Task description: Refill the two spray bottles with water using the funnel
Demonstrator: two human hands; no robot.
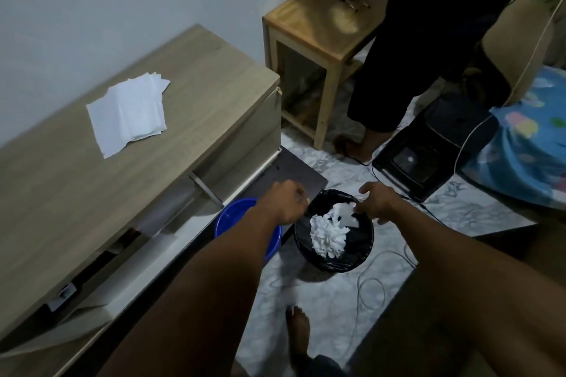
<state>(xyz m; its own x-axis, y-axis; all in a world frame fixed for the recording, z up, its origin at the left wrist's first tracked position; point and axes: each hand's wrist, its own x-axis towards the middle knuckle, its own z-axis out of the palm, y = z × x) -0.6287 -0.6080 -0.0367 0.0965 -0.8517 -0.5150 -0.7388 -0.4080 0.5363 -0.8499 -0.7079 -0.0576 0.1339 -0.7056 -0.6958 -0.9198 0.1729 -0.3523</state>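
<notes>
Bin on the floor, black-lined, is seen with crumpled white tissue inside; its near-left rim is covered by the left hand, loosely curled, grip unclear. Right hand is held open over the far rim, fingers spread, just touching the tissue. Blue basin beside the bin is half hidden by the left forearm. Flat tissues are laid on the cabinet

Wooden cabinet top — white paper sheets lie on it.
</notes>
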